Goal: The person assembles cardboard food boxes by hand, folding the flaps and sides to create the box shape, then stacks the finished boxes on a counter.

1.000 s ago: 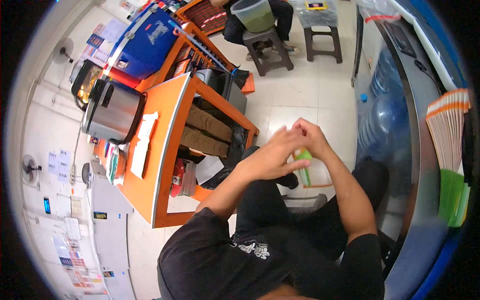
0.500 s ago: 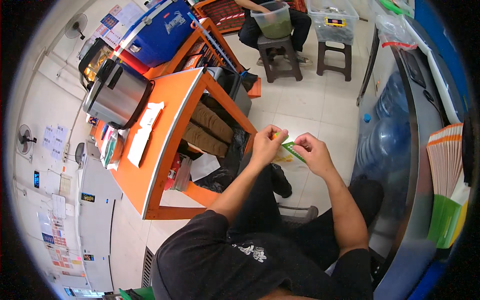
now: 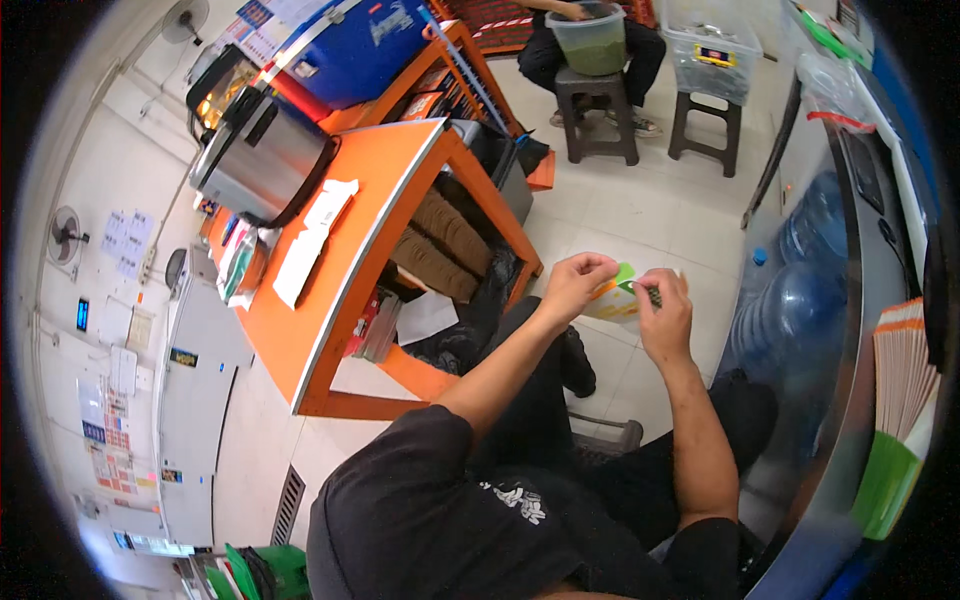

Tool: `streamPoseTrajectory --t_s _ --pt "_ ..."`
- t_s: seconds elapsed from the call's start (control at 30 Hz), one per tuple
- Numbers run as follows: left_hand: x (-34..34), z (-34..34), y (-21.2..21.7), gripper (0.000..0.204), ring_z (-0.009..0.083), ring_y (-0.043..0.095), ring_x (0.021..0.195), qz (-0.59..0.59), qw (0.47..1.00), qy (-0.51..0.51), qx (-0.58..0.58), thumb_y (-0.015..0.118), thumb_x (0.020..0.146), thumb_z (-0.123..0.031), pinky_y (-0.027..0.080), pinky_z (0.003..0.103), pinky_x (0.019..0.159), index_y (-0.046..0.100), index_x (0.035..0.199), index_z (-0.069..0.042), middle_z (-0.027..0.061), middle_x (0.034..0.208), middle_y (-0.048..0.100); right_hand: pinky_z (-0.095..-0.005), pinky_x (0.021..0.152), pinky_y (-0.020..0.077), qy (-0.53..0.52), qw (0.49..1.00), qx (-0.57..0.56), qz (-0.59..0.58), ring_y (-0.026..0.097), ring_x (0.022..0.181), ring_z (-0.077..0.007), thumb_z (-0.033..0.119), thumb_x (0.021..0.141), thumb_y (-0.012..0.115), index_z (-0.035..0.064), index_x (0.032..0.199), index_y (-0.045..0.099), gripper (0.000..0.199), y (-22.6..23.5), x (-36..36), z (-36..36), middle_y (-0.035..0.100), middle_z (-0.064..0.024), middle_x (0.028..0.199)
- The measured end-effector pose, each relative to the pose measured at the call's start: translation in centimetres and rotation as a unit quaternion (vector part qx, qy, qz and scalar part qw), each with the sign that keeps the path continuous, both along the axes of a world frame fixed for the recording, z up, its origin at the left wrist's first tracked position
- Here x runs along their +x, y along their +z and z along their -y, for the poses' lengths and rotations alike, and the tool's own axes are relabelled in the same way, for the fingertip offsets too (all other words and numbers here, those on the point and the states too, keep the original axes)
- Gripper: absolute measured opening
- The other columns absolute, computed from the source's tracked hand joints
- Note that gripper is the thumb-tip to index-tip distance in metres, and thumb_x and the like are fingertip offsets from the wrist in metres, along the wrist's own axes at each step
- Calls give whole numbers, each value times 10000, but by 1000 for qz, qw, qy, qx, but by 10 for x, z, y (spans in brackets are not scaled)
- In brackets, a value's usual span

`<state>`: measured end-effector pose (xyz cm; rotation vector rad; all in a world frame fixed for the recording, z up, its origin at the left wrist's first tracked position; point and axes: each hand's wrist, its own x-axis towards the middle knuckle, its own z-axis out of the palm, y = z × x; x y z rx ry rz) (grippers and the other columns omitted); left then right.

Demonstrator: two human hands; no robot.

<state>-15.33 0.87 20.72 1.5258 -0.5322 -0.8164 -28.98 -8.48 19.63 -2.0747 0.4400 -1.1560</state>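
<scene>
Both hands are raised in front of my lap, over the floor. Between them is a small piece of printed card (image 3: 613, 304), green along the top with white and yellow below. My left hand (image 3: 577, 287) pinches its left side between thumb and fingers. At the green upper right edge, my right hand (image 3: 664, 312) is closed in a pinch, fingers curled. A dark green bit shows at those fingertips. Part of the card is hidden behind my hands, so I cannot tell its full shape.
An orange table (image 3: 290, 345) at left bears a steel cooker (image 3: 262, 160) and a torn white package (image 3: 312, 245). On the right, a stack of flat cards (image 3: 903, 355) stands near large blue water bottles (image 3: 790, 310). Ahead, a seated person reaches into a tub (image 3: 590, 45) on a stool.
The view has shifted, moving the surroundings in the picture. My hands have turned the card, so more of its white and yellow face shows; its green edge pointed down to the right before.
</scene>
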Motion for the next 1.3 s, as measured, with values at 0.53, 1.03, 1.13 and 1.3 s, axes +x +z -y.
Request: streamPoseTrajectory --t_s 0.53,1.03,1.13,1.3 --pt "-2 -14 21 279 73 541 775 138 983 -115 46 620 895 -224 437 225 712 671 977 37 9 832 639 -384 736 474 58 995 37 68 596 833 -311 17 782 631 22 819 543 95 -6 3 -3 596 -123 851" --pt "11 -8 38 236 55 501 648 194 955 -208 85 604 908 -200 407 203 585 667 988 13 -20 720 576 -325 738 485 168 948 271 -7 621 806 -191 116 838 636 -3 917 547 168 -3 -4 6 645 -116 840" --pt "18 -8 35 226 18 443 583 168 958 -207 105 607 908 -205 344 182 503 659 985 1 -44 704 565 -306 730 486 173 944 279 -13 613 787 -158 113 833 647 -1 905 557 162 -3 -4 9 645 -100 829" --pt "15 -7 36 212 16 446 601 168 955 -218 113 607 908 -201 342 179 513 652 963 -1 -40 717 568 -300 703 485 194 939 281 -32 600 750 -142 139 828 661 4 906 568 181 -10 -4 9 641 -86 805"
